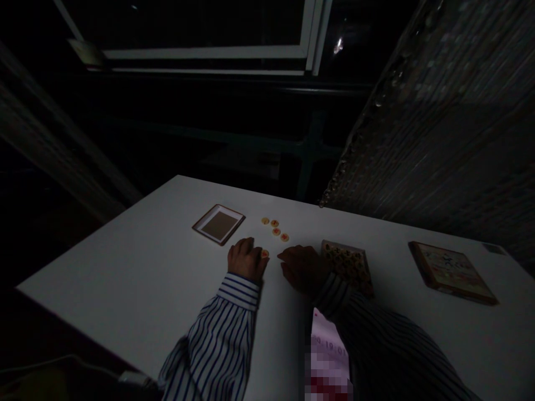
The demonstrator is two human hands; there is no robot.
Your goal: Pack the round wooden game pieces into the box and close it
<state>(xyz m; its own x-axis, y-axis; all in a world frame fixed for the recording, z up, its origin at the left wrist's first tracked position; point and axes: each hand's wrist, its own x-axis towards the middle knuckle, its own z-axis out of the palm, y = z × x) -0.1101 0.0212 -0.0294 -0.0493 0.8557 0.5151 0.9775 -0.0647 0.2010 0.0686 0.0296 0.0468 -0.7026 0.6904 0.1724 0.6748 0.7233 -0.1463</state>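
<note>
My left hand is on the white table, its fingers curled. Between its thumb and forefinger is a round Chinese chess piece with a red mark. Across a small gap to the right, my right hand hovers low over the table. Its fingers reach leftward, slightly apart, and I see nothing in them. Beyond both hands lie several loose round pieces with red characters, such as this chess piece. Beside my right wrist stands an open box filled with rows of similar pieces, partly covered by my sleeve.
A shallow framed tray or lid lies at the left on the table. A flat box with a printed cover is at the right. Under my right forearm glows a phone screen. Bead curtains hang behind; the room is dim.
</note>
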